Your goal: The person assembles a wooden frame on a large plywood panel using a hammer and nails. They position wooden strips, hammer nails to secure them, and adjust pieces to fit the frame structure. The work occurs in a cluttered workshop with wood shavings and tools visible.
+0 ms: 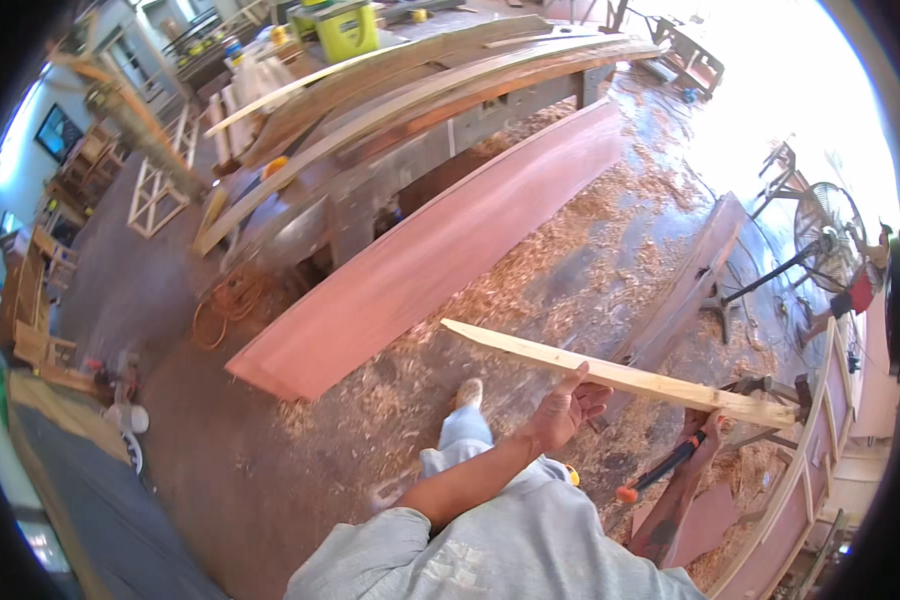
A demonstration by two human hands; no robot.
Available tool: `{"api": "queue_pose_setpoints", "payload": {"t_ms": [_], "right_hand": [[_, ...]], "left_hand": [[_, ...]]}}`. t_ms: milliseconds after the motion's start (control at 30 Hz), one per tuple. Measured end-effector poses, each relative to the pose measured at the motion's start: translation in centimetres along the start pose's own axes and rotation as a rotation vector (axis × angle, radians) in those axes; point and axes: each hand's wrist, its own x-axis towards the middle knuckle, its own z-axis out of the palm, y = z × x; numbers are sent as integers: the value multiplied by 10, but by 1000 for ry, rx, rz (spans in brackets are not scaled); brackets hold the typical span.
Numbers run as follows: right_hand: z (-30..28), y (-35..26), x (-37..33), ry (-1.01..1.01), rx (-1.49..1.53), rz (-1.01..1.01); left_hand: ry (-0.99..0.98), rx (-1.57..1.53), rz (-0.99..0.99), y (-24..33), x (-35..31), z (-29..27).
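A pale wooden strip point(650, 381), pointed at its far left end, slants across in front of me. My left hand point(567, 410) is below the strip, palm turned up and fingers loosely apart; its thumb tip overlaps the strip's edge. At the strip's right part, my right hand point(712, 424) appears closed around it, mostly in shadow. Beside that hand is a black tool with orange ends point(662, 468); its exact kind is unclear, and I cannot tell whether the hand also holds it.
A long pinkish panel point(440, 255) leans along a workbench point(410, 150) stacked with long boards. Wood shavings point(530, 270) litter the floor. To the right are a plank point(685, 285), a pedestal fan point(828, 222) and a framed panel point(805, 490). An orange cord point(225, 305) lies at left.
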Motion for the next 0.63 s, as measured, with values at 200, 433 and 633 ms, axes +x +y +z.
{"api": "queue_pose_setpoints", "payload": {"t_ms": [200,433,633], "right_hand": [[-8,24,114,300,-59,114],[-63,89,274,723,-216,462],[-219,160,410,753,-378,1031]], "left_hand": [[-11,108,-10,83,156,58],[-2,413,123,166,390,108],[127,576,297,254,584,159]]}}
